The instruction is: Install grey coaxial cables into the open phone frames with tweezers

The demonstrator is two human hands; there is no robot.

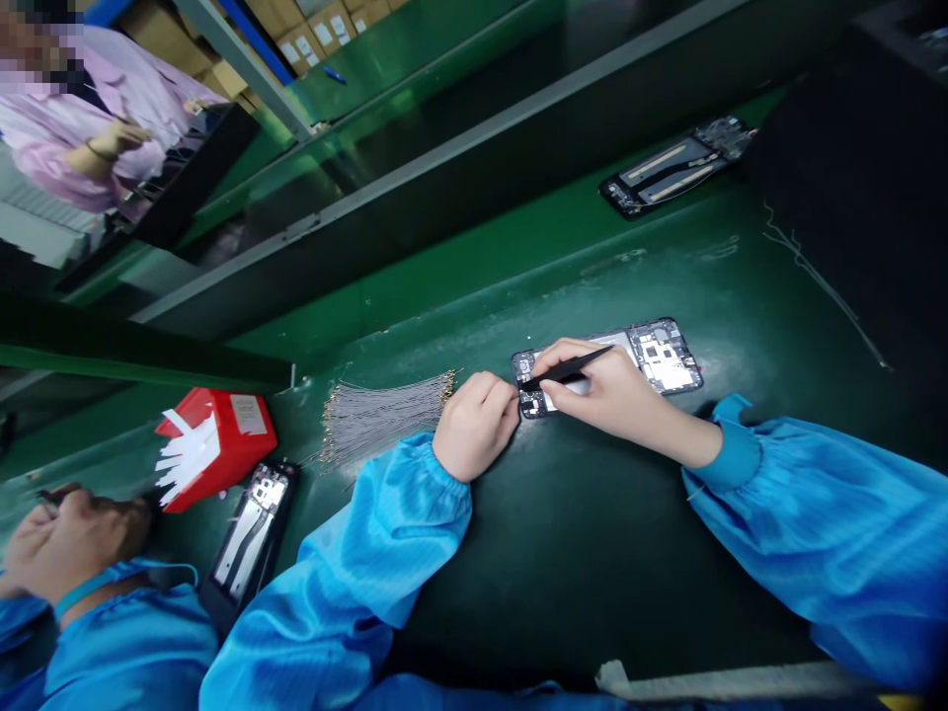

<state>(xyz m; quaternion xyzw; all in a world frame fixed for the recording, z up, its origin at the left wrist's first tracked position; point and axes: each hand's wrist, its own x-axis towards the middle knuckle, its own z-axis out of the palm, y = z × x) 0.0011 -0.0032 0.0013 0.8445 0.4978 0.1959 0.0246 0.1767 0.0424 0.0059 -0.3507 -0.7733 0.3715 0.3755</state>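
Note:
An opened phone [665,357] with its inner parts showing lies on the green bench in front of me. My right hand [592,380] covers its middle and pinches black tweezers [569,367], whose tip points at the phone's left end. Curled up against that same end is my left hand [478,425], its fingertips hidden, so whatever it grips cannot be made out. Just left of it, a bundle of thin grey cables [389,415] with gold-coloured ends is spread on the bench.
A red box [248,434] with white paper strips and another opened phone [252,528] stand at left, beside a co-worker's hands [78,538]. One more opened phone [677,166] lies at the back. Loose wires [829,281] lie by a black object [851,158]. Across the bench sits a person in pink [111,109].

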